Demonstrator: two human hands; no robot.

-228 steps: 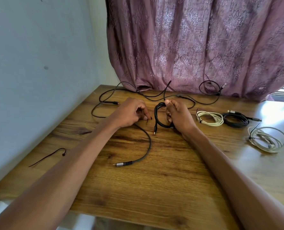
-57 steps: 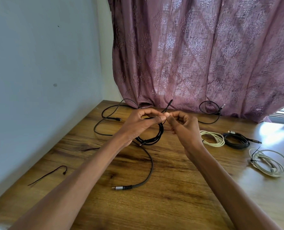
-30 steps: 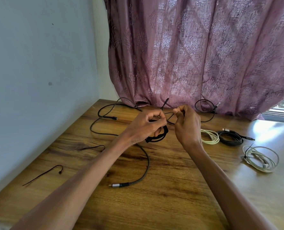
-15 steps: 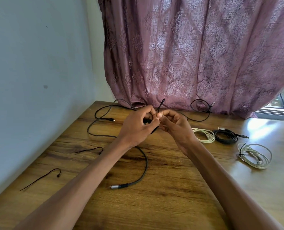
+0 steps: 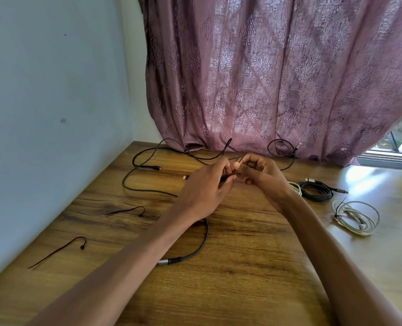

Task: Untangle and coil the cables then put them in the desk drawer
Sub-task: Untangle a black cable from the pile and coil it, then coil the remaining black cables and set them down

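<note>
Now that the black coil has gone from hanging open below our hands to bunched between them, tying it off looks close.
On the desk point(image 5: 242, 290), our left hand point(image 5: 204, 191) grips the black cable point(image 5: 224, 179); our right hand point(image 5: 261, 171) pinches a thin tie point(image 5: 240, 158).

black coil point(image 5: 224, 178) – gripped mid-air | grey cable point(image 5: 148, 189) – sprawled uncoiled

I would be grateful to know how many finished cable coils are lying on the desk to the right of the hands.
3: a cream coil partly hidden behind the right wrist, a black coil beside it, and a white coil nearest the desk's right edge. Another may sit hidden within the hands.
</note>
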